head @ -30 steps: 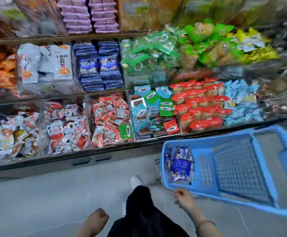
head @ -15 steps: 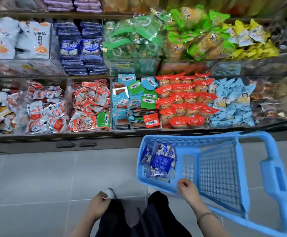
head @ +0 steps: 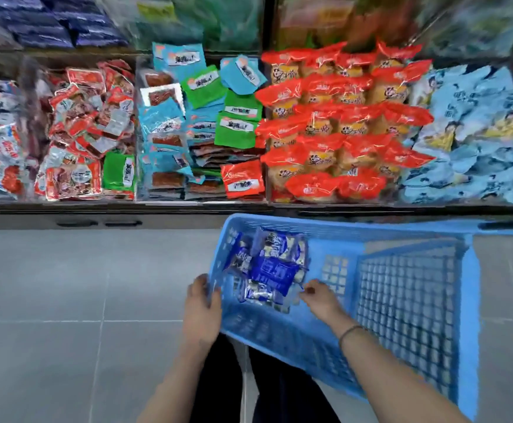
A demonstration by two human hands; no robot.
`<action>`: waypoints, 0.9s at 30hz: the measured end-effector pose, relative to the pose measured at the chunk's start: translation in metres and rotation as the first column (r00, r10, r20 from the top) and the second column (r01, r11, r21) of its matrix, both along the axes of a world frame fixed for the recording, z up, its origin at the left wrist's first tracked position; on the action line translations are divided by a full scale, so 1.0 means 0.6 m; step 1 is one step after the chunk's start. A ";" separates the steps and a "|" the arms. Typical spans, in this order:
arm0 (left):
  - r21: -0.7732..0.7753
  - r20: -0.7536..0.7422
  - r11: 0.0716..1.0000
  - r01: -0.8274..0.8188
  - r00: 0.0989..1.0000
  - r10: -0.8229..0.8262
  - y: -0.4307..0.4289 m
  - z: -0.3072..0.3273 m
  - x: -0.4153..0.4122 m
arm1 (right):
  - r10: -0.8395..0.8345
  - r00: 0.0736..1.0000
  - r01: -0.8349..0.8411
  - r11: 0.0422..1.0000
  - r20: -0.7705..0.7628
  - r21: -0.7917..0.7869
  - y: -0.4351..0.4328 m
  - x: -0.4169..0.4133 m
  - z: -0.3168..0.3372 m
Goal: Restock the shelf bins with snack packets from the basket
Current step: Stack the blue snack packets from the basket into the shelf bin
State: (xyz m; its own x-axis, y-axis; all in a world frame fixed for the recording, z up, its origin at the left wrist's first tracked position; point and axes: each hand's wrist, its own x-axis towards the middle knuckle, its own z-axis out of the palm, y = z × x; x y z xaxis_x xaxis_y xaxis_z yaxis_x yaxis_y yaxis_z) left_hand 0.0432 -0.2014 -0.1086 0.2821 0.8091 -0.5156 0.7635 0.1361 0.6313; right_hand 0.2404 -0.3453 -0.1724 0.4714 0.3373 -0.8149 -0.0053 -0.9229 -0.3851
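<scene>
A blue plastic basket [head: 408, 303] stands on the floor in front of the shelf. At its left end lies a small pile of dark blue and clear snack packets [head: 272, 270]. My left hand [head: 202, 309] grips the basket's left corner from outside. My right hand [head: 321, 297] is inside the basket, its fingertips at the right edge of the packet pile, holding nothing that I can see. Matching dark blue packets [head: 50, 22] fill a bin on the upper shelf, far left and blurred.
The lower shelf [head: 249, 206] holds clear bins: red-and-white packets [head: 87, 129], teal and green packets [head: 200, 117], orange-red packets [head: 340, 126], pale blue packets [head: 475, 132]. Grey tiled floor [head: 66, 300] lies to the left. My dark-trousered legs are below the basket.
The view has come closer to the shelf and basket. My left hand rose from my thigh to the basket's left corner. My right hand moved from the rim into the basket toward the packets.
</scene>
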 end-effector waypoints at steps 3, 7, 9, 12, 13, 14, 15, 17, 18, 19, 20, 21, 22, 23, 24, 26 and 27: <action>0.040 -0.011 0.998 -0.038 0.999 0.039 0.005 -0.029 0.031 | -0.108 0.992 0.110 0.993 -0.059 0.043 0.028 -0.014 -0.051; 0.177 -0.097 0.983 -0.044 0.993 0.062 -0.014 -0.061 0.039 | -0.362 0.925 0.364 0.931 -0.118 -0.001 0.058 -0.037 -0.115; 0.247 -0.126 0.969 -0.011 0.991 0.044 -0.021 -0.073 0.034 | -0.465 0.883 0.467 0.884 -0.066 0.022 0.062 -0.047 -0.135; 0.238 -0.131 0.971 -0.016 0.990 0.048 -0.020 -0.080 0.037 | -0.534 0.840 0.541 0.836 -0.095 0.093 0.056 -0.052 -0.142; 0.233 -0.102 0.972 -0.023 0.994 0.048 -0.020 -0.079 0.037 | -0.549 0.824 0.564 0.817 -0.140 0.116 0.054 -0.055 -0.139; 0.245 -0.052 0.969 -0.037 0.997 0.051 -0.020 -0.075 0.036 | -0.562 0.808 0.585 0.801 -0.175 0.130 0.051 -0.056 -0.132; 0.273 0.005 0.961 -0.050 0.999 0.050 -0.021 -0.069 0.037 | -0.575 0.793 0.604 0.783 -0.199 0.145 0.049 -0.056 -0.121; 0.340 0.114 0.938 -0.061 0.993 0.024 -0.029 -0.053 0.037 | -0.538 0.821 0.569 0.802 -0.193 0.182 0.044 -0.057 -0.090; 0.339 0.179 0.938 -0.072 0.984 0.011 -0.038 -0.043 0.039 | -0.468 0.869 0.494 0.841 -0.164 0.220 0.040 -0.058 -0.073; 0.282 0.242 0.955 -0.097 0.970 0.027 -0.050 -0.034 0.042 | -0.383 0.915 0.404 0.871 -0.129 0.280 0.035 -0.061 -0.053; 0.173 0.288 0.974 -0.146 0.953 0.091 -0.062 -0.024 0.049 | -0.300 0.950 0.310 0.883 -0.085 0.353 0.030 -0.065 -0.034; 0.034 0.300 0.977 -0.211 0.935 0.191 -0.073 -0.018 0.057 | -0.231 0.973 0.217 0.877 -0.019 0.430 0.025 -0.069 -0.011; -0.122 0.269 0.950 -0.287 0.912 0.310 -0.080 -0.015 0.067 | -0.178 0.981 0.117 0.858 0.077 0.500 0.022 -0.071 0.013; -0.316 0.212 0.877 -0.362 0.874 0.437 -0.082 -0.013 0.079 | -0.128 0.971 -0.005 0.836 0.203 0.549 0.021 -0.073 0.035; -0.527 0.161 0.751 -0.398 0.821 0.548 -0.077 -0.010 0.094 | -0.054 0.937 -0.163 0.806 0.346 0.569 0.023 -0.073 0.053; -0.797 0.163 0.523 -0.302 0.725 0.669 -0.058 -0.005 0.109 | 0.121 0.798 -0.486 0.709 0.590 0.511 0.031 -0.072 0.079; -0.852 0.198 0.468 -0.235 0.683 0.703 -0.044 -0.001 0.111 | 0.168 0.730 -0.585 0.654 0.662 0.480 0.035 -0.072 0.086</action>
State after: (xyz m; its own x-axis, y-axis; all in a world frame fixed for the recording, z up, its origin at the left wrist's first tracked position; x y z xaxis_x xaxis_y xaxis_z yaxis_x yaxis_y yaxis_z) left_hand 0.1096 -0.2280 -0.1091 0.3594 0.3015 -0.8831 0.0525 0.9383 0.3417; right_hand 0.1971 -0.3245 -0.1209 0.4338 0.9010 0.0048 0.6720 -0.3200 -0.6679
